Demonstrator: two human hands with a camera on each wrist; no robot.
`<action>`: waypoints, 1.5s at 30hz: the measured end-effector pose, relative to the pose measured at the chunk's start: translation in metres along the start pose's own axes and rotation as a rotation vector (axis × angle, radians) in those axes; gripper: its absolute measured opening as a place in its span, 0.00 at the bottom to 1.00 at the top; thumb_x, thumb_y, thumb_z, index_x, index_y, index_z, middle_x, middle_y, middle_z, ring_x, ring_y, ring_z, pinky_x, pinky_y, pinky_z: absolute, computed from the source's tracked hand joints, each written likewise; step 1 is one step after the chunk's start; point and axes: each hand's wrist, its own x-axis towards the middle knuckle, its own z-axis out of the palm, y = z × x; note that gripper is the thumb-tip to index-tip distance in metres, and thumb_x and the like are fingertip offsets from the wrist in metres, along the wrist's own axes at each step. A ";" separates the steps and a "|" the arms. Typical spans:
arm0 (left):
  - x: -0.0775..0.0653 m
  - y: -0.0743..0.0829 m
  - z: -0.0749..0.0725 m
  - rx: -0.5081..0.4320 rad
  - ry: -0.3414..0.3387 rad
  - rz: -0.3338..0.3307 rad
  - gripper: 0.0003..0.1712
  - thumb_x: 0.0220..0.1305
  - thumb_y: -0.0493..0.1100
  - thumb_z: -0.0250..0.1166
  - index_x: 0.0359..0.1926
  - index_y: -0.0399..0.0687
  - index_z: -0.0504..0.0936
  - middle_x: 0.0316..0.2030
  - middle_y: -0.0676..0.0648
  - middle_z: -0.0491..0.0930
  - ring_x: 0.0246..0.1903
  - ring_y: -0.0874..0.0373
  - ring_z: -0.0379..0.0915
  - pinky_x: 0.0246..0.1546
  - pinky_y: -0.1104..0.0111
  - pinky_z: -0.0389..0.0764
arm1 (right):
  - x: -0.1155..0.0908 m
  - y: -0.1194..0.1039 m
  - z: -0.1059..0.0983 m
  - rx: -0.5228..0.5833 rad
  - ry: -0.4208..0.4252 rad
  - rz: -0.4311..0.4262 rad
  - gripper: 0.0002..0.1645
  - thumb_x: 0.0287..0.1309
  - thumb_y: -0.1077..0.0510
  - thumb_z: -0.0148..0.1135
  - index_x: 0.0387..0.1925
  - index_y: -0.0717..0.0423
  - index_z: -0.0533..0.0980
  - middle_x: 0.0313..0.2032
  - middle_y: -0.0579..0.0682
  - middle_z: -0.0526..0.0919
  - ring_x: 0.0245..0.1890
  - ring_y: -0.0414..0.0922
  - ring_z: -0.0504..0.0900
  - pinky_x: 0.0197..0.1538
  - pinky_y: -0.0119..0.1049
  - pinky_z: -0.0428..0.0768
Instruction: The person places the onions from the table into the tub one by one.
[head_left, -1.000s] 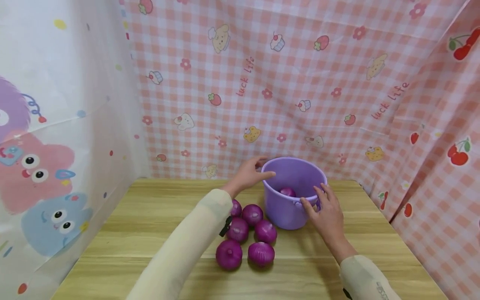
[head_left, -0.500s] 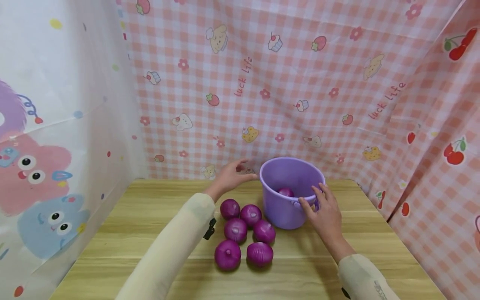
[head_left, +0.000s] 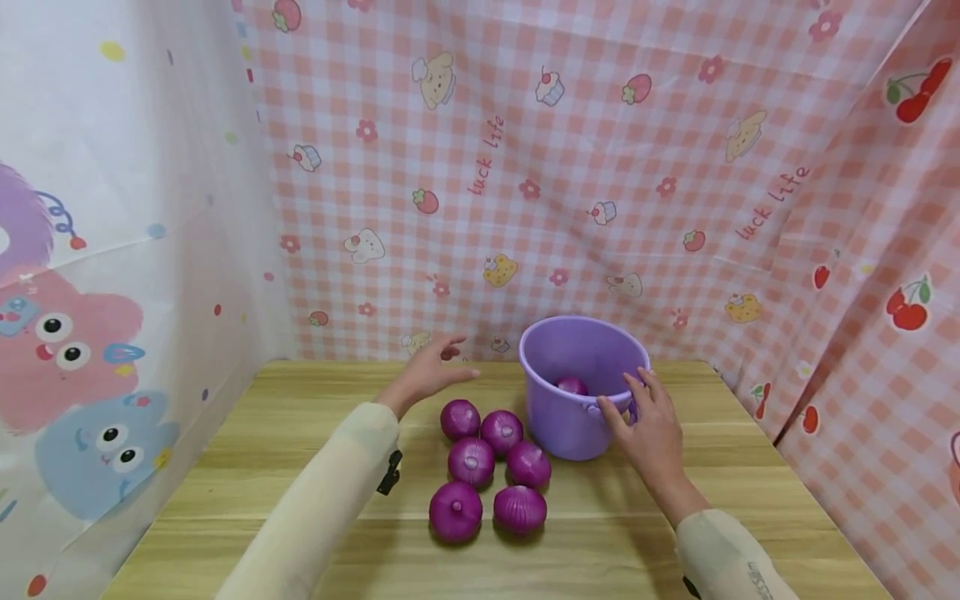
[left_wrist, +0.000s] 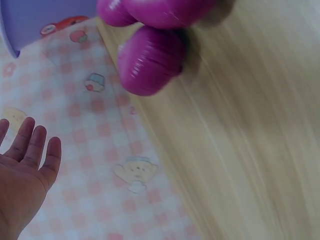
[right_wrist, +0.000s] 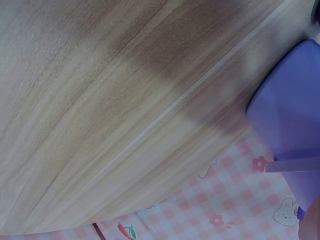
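Observation:
A purple bucket (head_left: 570, 425) stands upright toward the back of the table, with a red onion (head_left: 572, 386) inside it. My right hand (head_left: 651, 429) holds the near right side of its rim, fingertips over the edge and thumb at the front; in the right wrist view only a sliver of a finger shows beside the bucket (right_wrist: 295, 100). Left of the bucket, my left hand (head_left: 427, 372) is in the air with fingers spread and nothing in it. Several loose red onions (head_left: 471, 462) lie grouped between the left forearm and the bucket; a few appear in the left wrist view, such as one onion (left_wrist: 151, 61).
The wooden table (head_left: 300, 450) ends at the back against a pink checked cloth (head_left: 450, 167) hung like a wall. A white cartoon-print cloth (head_left: 187, 317) closes off the left side, and more checked cloth hangs on the right.
My left hand has moved away from the bucket's left rim, to the left and slightly down, uncovering the back left onion. The right hand stays at the rim.

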 end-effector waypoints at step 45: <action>-0.014 -0.095 0.031 -0.022 -0.093 -0.109 0.45 0.56 0.41 0.75 0.72 0.44 0.64 0.66 0.33 0.66 0.64 0.38 0.63 0.63 0.42 0.67 | 0.000 0.001 0.000 0.003 0.013 -0.015 0.35 0.54 0.49 0.70 0.57 0.69 0.76 0.62 0.68 0.72 0.64 0.66 0.67 0.61 0.63 0.68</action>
